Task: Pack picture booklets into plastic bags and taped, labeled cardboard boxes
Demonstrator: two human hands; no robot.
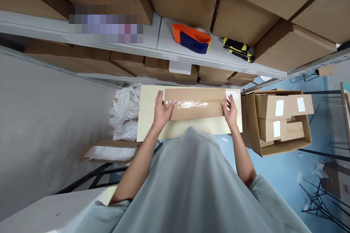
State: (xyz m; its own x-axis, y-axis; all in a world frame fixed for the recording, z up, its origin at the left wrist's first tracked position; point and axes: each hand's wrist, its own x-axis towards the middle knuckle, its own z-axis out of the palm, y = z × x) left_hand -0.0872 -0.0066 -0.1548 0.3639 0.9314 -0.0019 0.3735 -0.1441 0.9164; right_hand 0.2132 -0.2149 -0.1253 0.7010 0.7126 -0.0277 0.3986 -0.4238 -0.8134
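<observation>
A long flat cardboard box [197, 111] lies on a pale work board [149, 116] in front of me. A strip of clear tape [197, 104] runs along its top seam, and a white label [232, 94] sits at its right end. My left hand [162, 111] grips the left end of the box, thumb over the tape. My right hand [230, 111] holds the right end, fingers by the label.
An orange and blue tape dispenser [193, 38] and yellow-black cutters [238, 49] lie on the grey shelf [164, 43] above, among big cartons. An open carton [279, 123] of similar labelled boxes stands to the right. White plastic bags [125, 116] pile up on the left.
</observation>
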